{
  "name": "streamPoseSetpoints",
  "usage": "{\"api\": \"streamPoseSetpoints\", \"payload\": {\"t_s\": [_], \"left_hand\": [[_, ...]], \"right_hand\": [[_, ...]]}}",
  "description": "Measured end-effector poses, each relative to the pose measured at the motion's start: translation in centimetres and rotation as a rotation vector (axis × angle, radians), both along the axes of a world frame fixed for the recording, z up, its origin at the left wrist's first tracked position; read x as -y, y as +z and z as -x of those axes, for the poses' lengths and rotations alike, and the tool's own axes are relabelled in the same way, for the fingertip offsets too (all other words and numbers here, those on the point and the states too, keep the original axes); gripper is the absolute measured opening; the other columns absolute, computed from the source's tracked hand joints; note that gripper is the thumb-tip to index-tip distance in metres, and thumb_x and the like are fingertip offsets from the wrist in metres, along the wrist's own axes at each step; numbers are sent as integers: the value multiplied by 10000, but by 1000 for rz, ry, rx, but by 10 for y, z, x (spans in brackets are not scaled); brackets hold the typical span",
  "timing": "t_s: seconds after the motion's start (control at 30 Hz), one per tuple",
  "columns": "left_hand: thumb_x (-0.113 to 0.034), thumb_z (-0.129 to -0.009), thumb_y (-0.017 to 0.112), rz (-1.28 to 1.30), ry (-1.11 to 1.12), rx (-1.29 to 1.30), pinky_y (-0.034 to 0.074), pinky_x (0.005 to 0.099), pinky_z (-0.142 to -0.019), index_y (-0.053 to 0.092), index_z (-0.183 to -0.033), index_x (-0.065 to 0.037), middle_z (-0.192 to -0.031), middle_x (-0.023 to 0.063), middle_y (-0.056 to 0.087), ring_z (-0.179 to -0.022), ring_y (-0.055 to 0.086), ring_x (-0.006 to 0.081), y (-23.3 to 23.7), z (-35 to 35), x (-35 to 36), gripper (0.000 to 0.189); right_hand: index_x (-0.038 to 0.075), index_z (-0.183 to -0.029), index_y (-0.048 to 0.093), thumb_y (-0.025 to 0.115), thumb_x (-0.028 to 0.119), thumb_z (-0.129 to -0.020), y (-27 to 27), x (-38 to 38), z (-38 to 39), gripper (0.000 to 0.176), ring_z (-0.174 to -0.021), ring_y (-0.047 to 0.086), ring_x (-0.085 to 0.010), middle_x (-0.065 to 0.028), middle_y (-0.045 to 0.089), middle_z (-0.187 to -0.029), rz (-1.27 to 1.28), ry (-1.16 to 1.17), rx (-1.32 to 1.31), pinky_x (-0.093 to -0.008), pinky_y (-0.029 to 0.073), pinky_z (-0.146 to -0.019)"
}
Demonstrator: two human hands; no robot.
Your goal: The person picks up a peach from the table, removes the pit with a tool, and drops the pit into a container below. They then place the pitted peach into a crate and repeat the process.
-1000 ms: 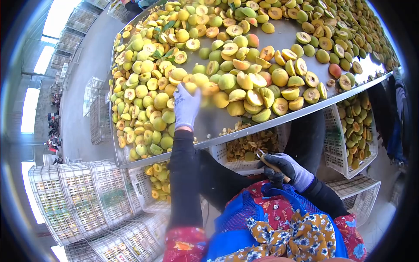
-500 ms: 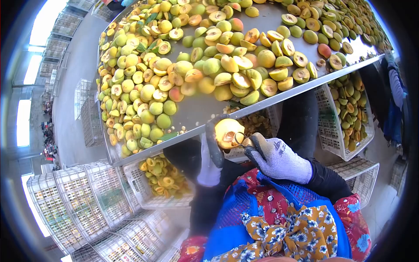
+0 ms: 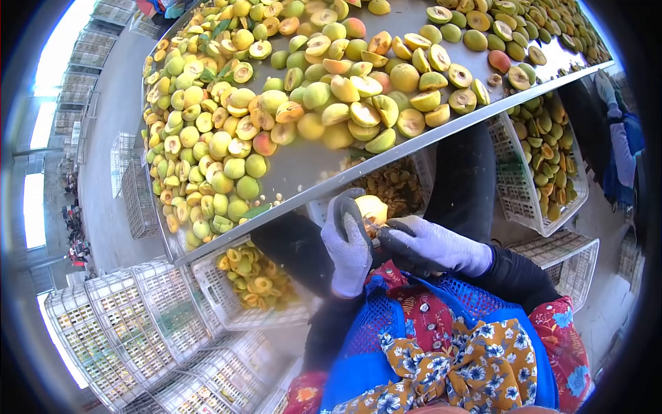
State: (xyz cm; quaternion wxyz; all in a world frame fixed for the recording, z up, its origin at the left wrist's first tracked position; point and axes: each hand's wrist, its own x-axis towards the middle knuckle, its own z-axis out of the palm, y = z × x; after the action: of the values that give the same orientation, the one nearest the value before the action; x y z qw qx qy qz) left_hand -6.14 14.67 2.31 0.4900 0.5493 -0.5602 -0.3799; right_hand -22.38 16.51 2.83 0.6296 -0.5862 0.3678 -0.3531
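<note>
The pale-yellow cut fruit [image 3: 372,208] is held at the near side of the grey metal table [image 3: 303,165]. From left: a white plastic crate [image 3: 215,297] of yellow-green halves; the lilac-gloved, dark-palmed left hand [image 3: 350,241], its grip closed on the fruit; the matching right hand [image 3: 438,245], curled at the fruit's near right, whether gripping anything I cannot tell; another white slatted crate [image 3: 512,176], holding greenish halves.

The fruit [image 3: 372,208] is rounded and yellow, brownish toward its lower side. It sits between left hand [image 3: 349,241] and right hand [image 3: 436,245], partly hidden by them.
</note>
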Motion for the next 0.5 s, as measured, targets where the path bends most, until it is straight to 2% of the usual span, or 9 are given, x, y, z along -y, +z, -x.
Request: {"api": "streamPoseSetpoints", "payload": {"t_s": [0.07, 0.1, 0.2, 0.33, 0.37, 0.47, 0.5], "left_hand": [[-236, -1043, 457, -77, -90, -140, 504, 297, -826, 617, -1094, 44, -971, 122, 676, -900, 646, 188, -6, -3, 0, 327], [-252, -1043, 459, -116, -135, -210, 507, 297, -829, 619, -1094, 42, -979, 122, 677, -900, 650, 188, -8, -4, 0, 338], [-313, -1048, 435, -304, -323, -516, 522, 307, -829, 621, -1087, 38, -986, 124, 683, -885, 666, 199, -1, -1, 5, 399], [-358, -1055, 402, -344, -96, -548, 533, 333, -836, 628, -1089, 25, -988, 130, 685, -858, 677, 208, -29, 2, 5, 445], [-336, -1057, 403, -296, -47, -448, 520, 333, -870, 633, -1096, 26, -999, 132, 679, -902, 668, 205, -33, -3, 5, 430], [-288, -1052, 420, -200, 39, -78, 503, 331, -886, 645, -1097, 16, -997, 140, 671, -966, 649, 215, -18, -34, 1, 381], [-267, -1048, 423, -130, 133, 229, 498, 345, -889, 634, -1126, 12, -1013, 149, 669, -976, 647, 235, -25, -60, -9, 358]], "right_hand": [[36, -1006, 545, 486, 365, -1027, 18, 3, 11, 335, -386, 468, -137, -57, 523, -580, -992, 177, 417, -285, 368, -352], [58, -968, 557, 467, 418, -1032, 11, 1, 14, 377, -379, 427, -64, -5, 492, -583, -1231, 248, 670, -201, 315, -319], [52, -940, 558, 483, 422, -1024, -1, -6, 10, 387, -346, 399, -76, -15, 486, -569, -1418, 359, 1022, -188, 309, -296], [34, -972, 546, 454, 441, -1027, -2, -13, 9, 420, -341, 394, -78, -27, 477, -562, -1423, 256, 1169, -192, 320, -301], [26, -980, 547, 441, 446, -1028, -6, -14, 12, 435, -343, 399, -81, -29, 481, -567, -1360, 289, 1278, -196, 331, -311], [30, -984, 547, 435, 440, -1030, -10, -11, 26, 427, -360, 412, -81, -21, 475, -565, -1318, 201, 1208, -202, 349, -333], [36, -977, 549, 434, 440, -1031, -16, -12, 29, 423, -361, 411, -81, -20, 474, -566, -1320, 167, 1175, -202, 348, -336]]}}
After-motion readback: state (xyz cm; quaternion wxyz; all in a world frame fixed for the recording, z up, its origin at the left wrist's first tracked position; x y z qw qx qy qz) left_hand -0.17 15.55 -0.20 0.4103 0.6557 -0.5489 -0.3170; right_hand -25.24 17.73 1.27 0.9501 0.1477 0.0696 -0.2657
